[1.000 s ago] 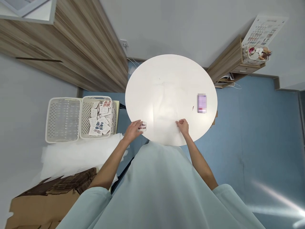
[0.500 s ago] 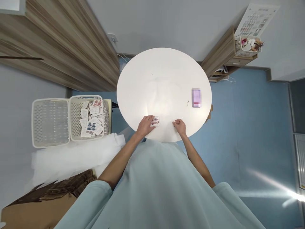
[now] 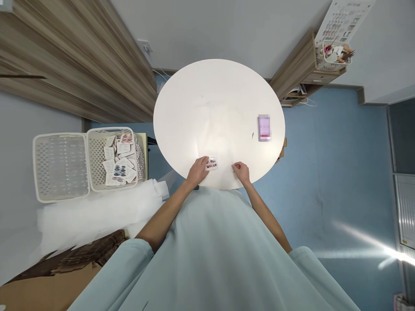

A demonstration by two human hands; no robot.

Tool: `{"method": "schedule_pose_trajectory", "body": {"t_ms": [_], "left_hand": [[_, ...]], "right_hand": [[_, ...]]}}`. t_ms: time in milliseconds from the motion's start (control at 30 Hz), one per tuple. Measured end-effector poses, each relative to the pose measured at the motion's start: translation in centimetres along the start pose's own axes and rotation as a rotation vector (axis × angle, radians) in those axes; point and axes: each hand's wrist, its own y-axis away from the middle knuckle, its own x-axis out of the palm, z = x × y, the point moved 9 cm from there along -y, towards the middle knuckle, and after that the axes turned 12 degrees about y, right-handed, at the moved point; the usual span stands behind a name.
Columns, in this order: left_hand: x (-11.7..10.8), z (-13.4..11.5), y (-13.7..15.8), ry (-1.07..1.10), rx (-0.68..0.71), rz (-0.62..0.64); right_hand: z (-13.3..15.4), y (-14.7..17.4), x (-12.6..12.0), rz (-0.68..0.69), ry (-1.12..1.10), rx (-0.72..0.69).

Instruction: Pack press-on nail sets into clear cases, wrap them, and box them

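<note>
A small clear pack (image 3: 212,163) with two rows of dark reddish oval pieces, which look like press-on nails, lies near the front edge of the round white table (image 3: 220,90). My left hand (image 3: 198,170) grips its left edge, the fingers covering that side. To the right of the pack, apart from it, is my right hand (image 3: 241,171), resting low over the table with thumb and fingers pinched together. Whatever those fingertips hold, if anything, is too small to make out.
On the table's right lies a purple box or phone, blurred out (image 3: 264,128), with a small dark mark beside it. Left of the table stand a white basket (image 3: 140,164) of nail cards, a second basket (image 3: 61,198) of clear packs, white wrapping (image 3: 97,211) and a cardboard box (image 3: 48,287).
The view has shifted slightly. My left hand stays at the pack's left edge, and the pack now lies straighter with more of it showing. My right hand's fingers remain pinched.
</note>
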Motion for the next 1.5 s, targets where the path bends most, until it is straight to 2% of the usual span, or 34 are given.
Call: {"method": "schedule_pose_trajectory", "body": {"t_ms": [167,300,400,500,600,700,867,1100,1267,1400,1500], "left_hand": [[0.0,0.3,0.4,-0.007,0.03,-0.007],[0.2,0.4,0.5,-0.007,0.051,-0.012],[0.1,0.8,0.8,0.041,0.028,-0.032],[-0.7,1.6,1.4,0.15,-0.062,-0.118],[-1.8,2.8,2.2,0.299,-0.219,-0.221],[-2.3,3.4,2.6,0.434,-0.362,-0.259],[-2.0,4.3,2.1,0.553,-0.51,-0.26],[-1.7,5.8,1.8,0.47,-0.567,-0.275],[-1.4,6.0,1.7,0.422,-0.585,-0.249],[-1.4,6.0,1.5,0.35,-0.579,-0.246],[-1.4,5.8,1.5,0.306,-0.565,-0.242]], "right_hand": [[2.4,1.5,-0.4,-0.007,0.158,-0.074],[6.3,3.4,0.3,0.003,0.281,-0.246],[9.3,4.6,1.7,0.05,0.367,-0.363],[11.5,5.3,3.8,0.123,0.449,-0.43],[13.1,5.4,5.9,0.169,0.525,-0.484],[13.9,5.2,7.8,0.2,0.594,-0.518],[14.2,5.0,10.0,0.252,0.668,-0.53],[13.0,5.0,11.2,0.28,0.633,-0.525],[11.5,4.2,8.6,0.209,0.497,-0.455],[9.3,2.7,5.5,0.119,0.374,-0.303],[7.6,1.8,4.4,0.091,0.318,-0.183]]}}
